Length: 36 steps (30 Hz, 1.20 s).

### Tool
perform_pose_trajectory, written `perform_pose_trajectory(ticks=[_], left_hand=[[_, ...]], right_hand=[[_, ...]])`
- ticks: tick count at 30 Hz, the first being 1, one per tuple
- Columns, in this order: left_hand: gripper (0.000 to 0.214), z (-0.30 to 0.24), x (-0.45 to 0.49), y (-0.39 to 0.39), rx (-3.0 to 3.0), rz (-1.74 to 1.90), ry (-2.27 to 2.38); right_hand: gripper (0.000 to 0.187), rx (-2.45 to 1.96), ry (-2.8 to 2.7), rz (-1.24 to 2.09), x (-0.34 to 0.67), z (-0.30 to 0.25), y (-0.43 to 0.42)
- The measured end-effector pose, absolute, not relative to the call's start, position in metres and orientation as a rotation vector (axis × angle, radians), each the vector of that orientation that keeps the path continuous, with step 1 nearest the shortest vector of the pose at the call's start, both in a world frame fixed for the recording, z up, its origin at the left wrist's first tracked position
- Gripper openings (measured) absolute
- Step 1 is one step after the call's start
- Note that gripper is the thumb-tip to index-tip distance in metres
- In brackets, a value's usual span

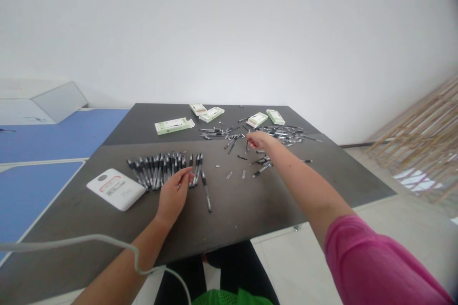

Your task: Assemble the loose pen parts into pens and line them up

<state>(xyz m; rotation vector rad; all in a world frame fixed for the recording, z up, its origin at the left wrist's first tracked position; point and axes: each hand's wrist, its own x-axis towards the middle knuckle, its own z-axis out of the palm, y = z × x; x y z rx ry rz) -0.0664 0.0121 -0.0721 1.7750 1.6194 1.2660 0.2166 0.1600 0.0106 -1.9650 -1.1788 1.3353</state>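
Observation:
A row of assembled black-and-clear pens lies side by side on the left of the dark table. My left hand rests over the right end of that row, fingers curled together; what they hold, if anything, is too small to name. One pen lies apart, just right of this hand. My right hand reaches to the near edge of a scattered heap of pen parts, its fingers pinched, with a thin dark pen part at the fingertips. Small clear caps lie between the hands.
Green-and-white pen boxes lie at the back, with another box behind the heap. A white rectangular device sits at the left. A pale cable crosses over my left forearm. Bamboo-like poles stand at the right.

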Motion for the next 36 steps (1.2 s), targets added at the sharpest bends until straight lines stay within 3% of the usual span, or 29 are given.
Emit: perform_pose_trajectory(ticks=[3, 8, 13, 26, 29, 33, 36], left_hand=[[0.033, -0.065, -0.061, 0.009, 1.982, 1.296, 1.558], [0.034, -0.049, -0.035, -0.002, 2.247, 1.171, 1.157], [0.025, -0.045, -0.014, -0.012, 2.248, 1.150, 1.020], [0.017, -0.024, -0.007, -0.026, 2.053, 1.358, 1.098], [0.021, -0.022, -0.010, -0.018, 1.672, 1.386, 1.250], [0.024, -0.027, -0.020, -0.008, 1.226, 1.402, 1.168], [0.027, -0.033, -0.028, -0.008, 1.034, 1.425, 1.102]], right_hand=[[0.015, -1.672, -1.067, 1.569, 0.210, 0.019, 0.120], [0.012, -1.258, -0.874, 1.804, 0.179, 0.006, 0.027], [0.004, -0.658, -0.329, 2.060, 0.149, -0.018, -0.023], [0.015, -0.632, -0.412, 2.016, 0.134, -0.025, -0.052], [0.022, -1.002, -0.839, 1.656, 0.160, -0.038, -0.038], [0.029, -1.795, -1.939, 0.408, 0.228, -0.047, 0.005], [0.027, -1.845, -2.252, 0.211, 0.268, -0.046, 0.030]])
